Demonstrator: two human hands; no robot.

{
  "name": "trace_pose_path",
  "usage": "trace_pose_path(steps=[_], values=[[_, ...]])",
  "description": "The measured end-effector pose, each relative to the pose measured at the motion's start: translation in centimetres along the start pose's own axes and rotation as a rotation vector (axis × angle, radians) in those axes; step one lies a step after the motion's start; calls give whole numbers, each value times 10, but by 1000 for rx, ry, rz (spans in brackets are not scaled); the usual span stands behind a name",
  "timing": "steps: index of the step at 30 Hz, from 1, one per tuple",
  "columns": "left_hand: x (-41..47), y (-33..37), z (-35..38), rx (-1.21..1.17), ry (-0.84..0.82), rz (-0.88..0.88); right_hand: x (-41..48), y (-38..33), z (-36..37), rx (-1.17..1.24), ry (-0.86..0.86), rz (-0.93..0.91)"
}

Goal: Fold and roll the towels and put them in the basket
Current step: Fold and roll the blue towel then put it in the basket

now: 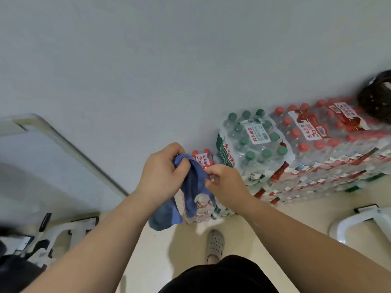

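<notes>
Between both hands point(163, 172) point(224, 182) hangs blue towel point(190, 187).

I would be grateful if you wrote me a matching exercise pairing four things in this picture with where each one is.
Things:
1. blue towel
2. green-capped bottle pack
3. large red-capped bottle pack
4. grey shoe

Places:
A. on the pale floor, near the bottom of the view
B. gripped by the left hand and pinched by the right hand
C. on top of the stack, just right of the hands
D. on top of the stack, further right

Pairs: 1-B, 2-C, 3-D, 4-A
</notes>
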State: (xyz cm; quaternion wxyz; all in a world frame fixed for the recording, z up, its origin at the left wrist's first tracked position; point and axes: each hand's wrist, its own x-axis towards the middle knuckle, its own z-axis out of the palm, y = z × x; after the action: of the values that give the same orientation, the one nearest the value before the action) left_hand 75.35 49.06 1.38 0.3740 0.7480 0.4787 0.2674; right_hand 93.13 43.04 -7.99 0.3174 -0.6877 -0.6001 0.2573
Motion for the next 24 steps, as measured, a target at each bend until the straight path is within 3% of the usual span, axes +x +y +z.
trace_pose_path(steps=[12, 18, 24], values=[[-70, 42, 14, -36, -46, 229, -107, 21, -16, -138, -4, 262], [-72, 54, 61, -114, 20, 86, -137, 82, -64, -206, 20, 433], [-58, 58, 140, 50, 82, -27, -170, 167, -135, -248, 29, 489]])
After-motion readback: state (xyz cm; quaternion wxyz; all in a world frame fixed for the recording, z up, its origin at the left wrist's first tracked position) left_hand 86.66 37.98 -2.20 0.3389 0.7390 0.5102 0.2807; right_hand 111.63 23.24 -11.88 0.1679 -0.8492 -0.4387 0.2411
